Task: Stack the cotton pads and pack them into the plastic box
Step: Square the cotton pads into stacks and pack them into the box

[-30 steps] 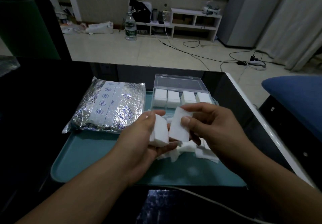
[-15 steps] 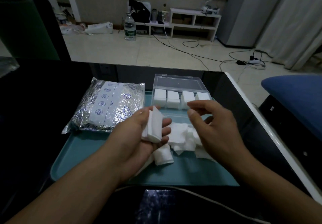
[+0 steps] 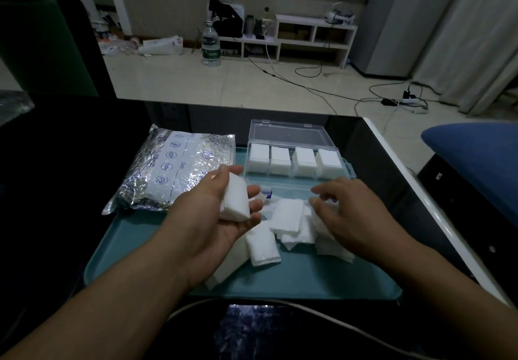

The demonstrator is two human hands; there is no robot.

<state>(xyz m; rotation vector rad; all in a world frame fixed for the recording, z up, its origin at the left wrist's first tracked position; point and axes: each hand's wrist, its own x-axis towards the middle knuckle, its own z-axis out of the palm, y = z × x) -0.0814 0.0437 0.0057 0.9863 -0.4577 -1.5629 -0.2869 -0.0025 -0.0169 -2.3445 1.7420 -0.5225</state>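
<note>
Left hand: a small stack of cotton pads [image 3: 235,201] is being gripped by the left hand [image 3: 224,219] at the centre of the frame, with the thumb curled over the top of the stack and the fingers curled under it, palm turned up.
Right hand: the right hand [image 3: 347,214] is being held palm down at centre right, fingers spread and loosely bent, over the loose cotton pads [image 3: 288,216]; nothing is being gripped (whether the fingertips are touching the pads cannot be told).
Loose pads: a scattered white heap is lying on the teal tray [image 3: 308,281], between and under the two hands, with one pad [image 3: 263,244] lying just below the left fingers.
Plastic box: the clear plastic box [image 3: 294,163] is sitting at the upper middle of the tray, lid standing open at the back; four white stacks are filling its rear row of compartments, while the front row is showing only teal through it.
Foil bag: a silver foil bag [image 3: 176,169] is lying at the upper left of the tray, just beside the box.
Surroundings: a water bottle [image 3: 210,44] is standing on the floor in the upper middle of the frame (near a low white shelf [image 3: 308,40]).
</note>
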